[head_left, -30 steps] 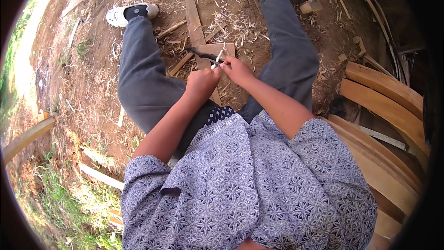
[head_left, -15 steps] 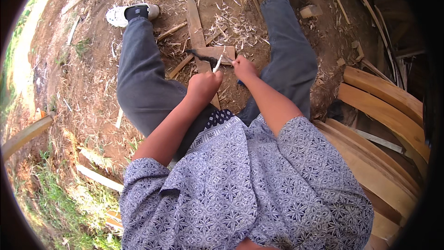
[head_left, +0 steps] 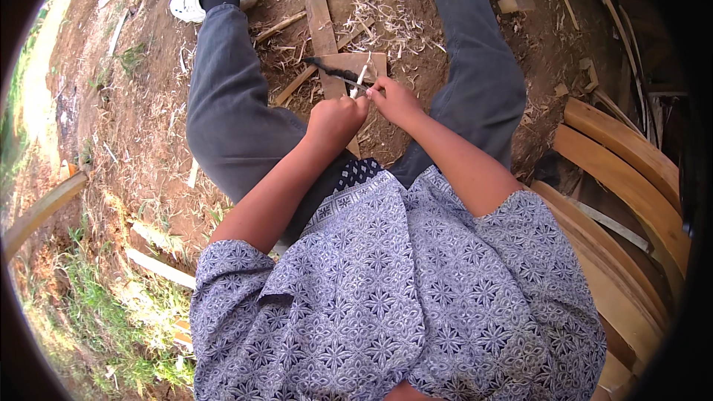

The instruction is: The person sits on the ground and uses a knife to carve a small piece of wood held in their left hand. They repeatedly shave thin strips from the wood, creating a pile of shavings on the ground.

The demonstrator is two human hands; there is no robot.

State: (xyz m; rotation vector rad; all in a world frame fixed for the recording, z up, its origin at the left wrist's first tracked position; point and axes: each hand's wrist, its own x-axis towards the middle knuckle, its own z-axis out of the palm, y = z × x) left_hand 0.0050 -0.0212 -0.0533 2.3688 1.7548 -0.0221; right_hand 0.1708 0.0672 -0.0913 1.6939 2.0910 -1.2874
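My left hand [head_left: 338, 120] is closed around the lower end of a thin, pale whittled stick [head_left: 362, 76], which points up and away from me. Across the stick lies a long, dark knife [head_left: 336, 72]; its narrow grey edge meets the stick just above my left fist. The fingers of my right hand [head_left: 395, 101] are pinched at the knife's right end, close beside the left knuckles. How the fingers sit on it is partly hidden. Under the knife and stick lies a flat brown board [head_left: 379, 64], resting across a long wooden plank [head_left: 319, 22].
Curled wood shavings [head_left: 364, 11] litter the brown soil between my spread legs. Curved planks [head_left: 624, 171] are stacked at the right. A small wood block [head_left: 515, 3] sits beyond my right leg. Grass [head_left: 89, 312] and a loose strip [head_left: 160, 267] are at the lower left.
My two hands have come closer together. The knife now crosses the stick nearer my left fist. My right leg appears farther right and up in the view.
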